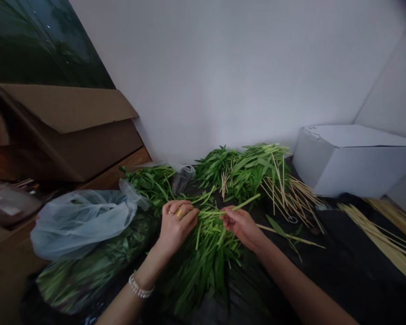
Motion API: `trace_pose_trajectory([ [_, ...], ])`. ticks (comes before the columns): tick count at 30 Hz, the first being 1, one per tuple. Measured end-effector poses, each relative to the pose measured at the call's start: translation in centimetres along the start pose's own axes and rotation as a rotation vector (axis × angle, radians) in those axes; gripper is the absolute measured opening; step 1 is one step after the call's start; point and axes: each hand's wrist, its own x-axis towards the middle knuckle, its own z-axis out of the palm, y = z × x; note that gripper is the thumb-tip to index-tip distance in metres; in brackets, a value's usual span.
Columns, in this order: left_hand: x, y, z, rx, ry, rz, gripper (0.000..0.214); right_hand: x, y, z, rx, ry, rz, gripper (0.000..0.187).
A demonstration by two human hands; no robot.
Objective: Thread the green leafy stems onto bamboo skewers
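Observation:
A pale green stem [246,201] of a leafy vegetable that looks like water spinach runs between my two hands. The thumb and fingers of my right hand [241,227] pinch it, and its tip sticks out to the upper right. My left hand [178,222], with gold rings, has its fingers curled at the stem's other end; the fingertips are partly hidden. Below both hands lies a heap of cut greens [213,262] with narrow leaves. Behind them are more bunches of greens [253,169], with a spread of thin bare tan sticks [294,198] at their right.
At left, a clear plastic bag [77,225] lies over bagged greens [94,266], with an open cardboard box [77,144] behind. A white box [355,155] stands at the right against the wall. Long tan strips [379,234] lie on the black covering [345,262].

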Motion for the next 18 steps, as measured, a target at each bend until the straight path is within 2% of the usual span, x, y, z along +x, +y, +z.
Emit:
trace_pose_trajectory([
  [5,0.1,0.3,0.1,-0.070,-0.010,-0.087,0.013,0.1,0.4,0.1,-0.036,-0.001,-0.010,0.034],
  [9,0.2,-0.1,0.4,-0.218,0.018,-0.311,0.010,0.0,0.4,0.1,-0.049,-0.022,-0.018,0.031],
  [15,-0.3,-3.3,-0.4,-0.400,0.239,-0.754,0.009,0.2,-0.1,-0.3,-0.029,0.025,-0.043,0.031],
  [18,-0.6,-4.8,-1.3,-0.486,0.358,-0.885,0.012,0.2,-0.1,-0.4,-0.046,0.015,-0.039,0.032],
])
